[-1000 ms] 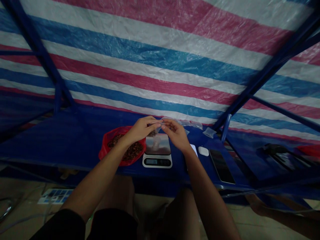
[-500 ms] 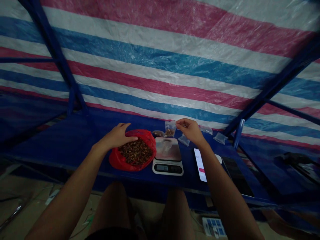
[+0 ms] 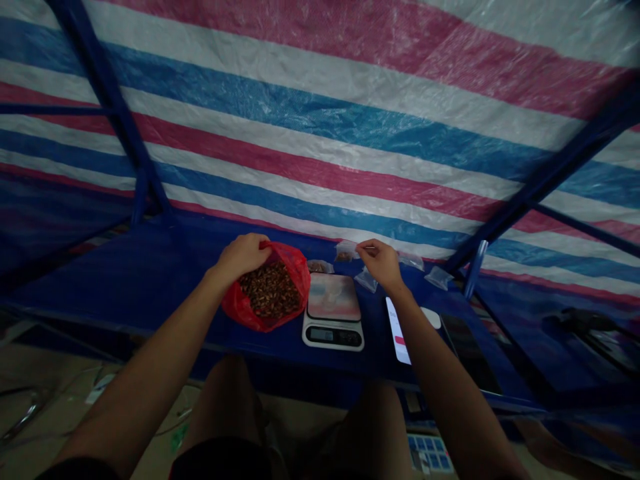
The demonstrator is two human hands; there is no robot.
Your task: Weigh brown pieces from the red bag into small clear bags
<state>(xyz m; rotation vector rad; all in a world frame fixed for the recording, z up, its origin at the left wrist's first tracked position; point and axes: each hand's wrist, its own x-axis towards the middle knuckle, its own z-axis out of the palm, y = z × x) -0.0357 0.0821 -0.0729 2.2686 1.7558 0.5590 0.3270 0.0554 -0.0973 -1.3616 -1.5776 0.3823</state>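
Observation:
My left hand (image 3: pixel 244 256) grips the rim of a red plastic bag (image 3: pixel 270 293) full of brown seeds, its fingers closed on the far left edge. My right hand (image 3: pixel 381 261) pinches the top of a small clear bag (image 3: pixel 346 251) holding a few seeds, just behind the kitchen scale (image 3: pixel 333 311). The scale stands between both hands on the blue table (image 3: pixel 150 280), and its platform is bare. Another small filled bag (image 3: pixel 319 267) lies behind the scale.
A lit phone (image 3: pixel 398 321), a white mouse (image 3: pixel 431 317) and a dark phone (image 3: pixel 470 352) lie right of the scale. Small clear bags (image 3: pixel 437 276) are scattered at the back right. A striped tarpaulin (image 3: pixel 320 120) and blue frame bars (image 3: pixel 545 180) close in behind.
Both hands were together over the scale on the small bag. My left hand moved left and closed on the red bag's rim; my right hand carried the small bag behind the scale.

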